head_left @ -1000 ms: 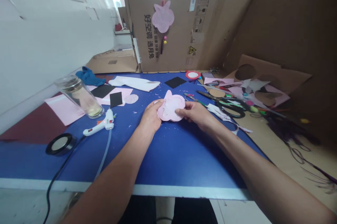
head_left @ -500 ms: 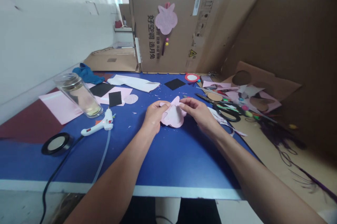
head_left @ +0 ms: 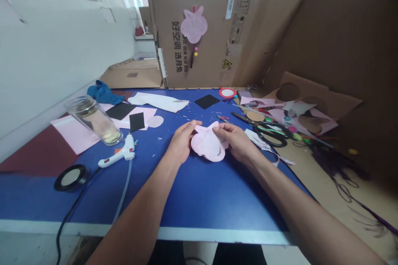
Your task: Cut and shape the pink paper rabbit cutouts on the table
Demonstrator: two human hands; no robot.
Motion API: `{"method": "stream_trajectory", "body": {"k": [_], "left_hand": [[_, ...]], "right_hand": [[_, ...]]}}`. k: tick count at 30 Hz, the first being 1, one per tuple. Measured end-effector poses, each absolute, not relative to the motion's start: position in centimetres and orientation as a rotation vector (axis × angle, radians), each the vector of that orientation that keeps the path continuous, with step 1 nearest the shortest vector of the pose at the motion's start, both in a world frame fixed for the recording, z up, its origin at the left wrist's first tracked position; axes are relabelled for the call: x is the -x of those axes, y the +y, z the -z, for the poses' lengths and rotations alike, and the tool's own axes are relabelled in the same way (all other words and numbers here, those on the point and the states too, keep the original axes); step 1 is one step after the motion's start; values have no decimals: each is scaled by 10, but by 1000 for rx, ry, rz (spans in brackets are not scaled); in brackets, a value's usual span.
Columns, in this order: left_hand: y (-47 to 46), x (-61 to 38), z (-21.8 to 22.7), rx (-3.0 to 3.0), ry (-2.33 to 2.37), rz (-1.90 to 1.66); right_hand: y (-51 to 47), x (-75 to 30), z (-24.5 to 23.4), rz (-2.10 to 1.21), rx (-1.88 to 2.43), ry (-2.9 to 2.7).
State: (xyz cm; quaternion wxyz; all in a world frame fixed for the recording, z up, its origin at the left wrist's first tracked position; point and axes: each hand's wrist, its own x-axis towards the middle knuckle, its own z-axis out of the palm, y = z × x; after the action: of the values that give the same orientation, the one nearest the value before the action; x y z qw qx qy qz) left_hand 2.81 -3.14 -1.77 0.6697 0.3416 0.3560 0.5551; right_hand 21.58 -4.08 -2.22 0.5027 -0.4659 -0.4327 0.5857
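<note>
A pink felt cut-out [head_left: 207, 144] with rounded lobes and small ears is held just above the blue table [head_left: 199, 198]. My left hand [head_left: 182, 142] pinches its left upper edge with curled fingers. At the cut-out's top right rim, my right hand [head_left: 238, 140] grips it between thumb and fingers. The ears end points away from me. A matching pink cut-out [head_left: 194, 24] with beads hangs on the upright cardboard box [head_left: 214, 28] behind.
A white glue gun [head_left: 120, 155] with its cord, a glass jar [head_left: 93, 120] and a roll of black tape [head_left: 71, 177] lie at the left. Black scissors [head_left: 270, 132], felt scraps and cardboard pieces crowd the right. Pink and black felt sheets lie at the back left.
The cut-out was turned between both hands, from facing up at the far side to ears pointing away, and brought slightly nearer to me. Both hands shifted their grip along its upper edge.
</note>
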Motion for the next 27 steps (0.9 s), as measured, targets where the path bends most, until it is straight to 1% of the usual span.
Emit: {"method": "stream_trajectory", "body": {"k": [6, 12, 19, 27], "left_hand": [[-32, -23, 16, -765, 678, -1178], [-34, -22, 11, -812, 613, -1137], [-34, -17, 10, -812, 589, -1100], [-35, -17, 9, -827, 637, -1128]], "right_hand": [[-40, -217, 20, -1511, 1086, -911], [-42, -216, 18, -1538, 1069, -901], [-47, -213, 8, -1583, 1036, -854], [-47, -214, 10, -1578, 1028, -871]]}}
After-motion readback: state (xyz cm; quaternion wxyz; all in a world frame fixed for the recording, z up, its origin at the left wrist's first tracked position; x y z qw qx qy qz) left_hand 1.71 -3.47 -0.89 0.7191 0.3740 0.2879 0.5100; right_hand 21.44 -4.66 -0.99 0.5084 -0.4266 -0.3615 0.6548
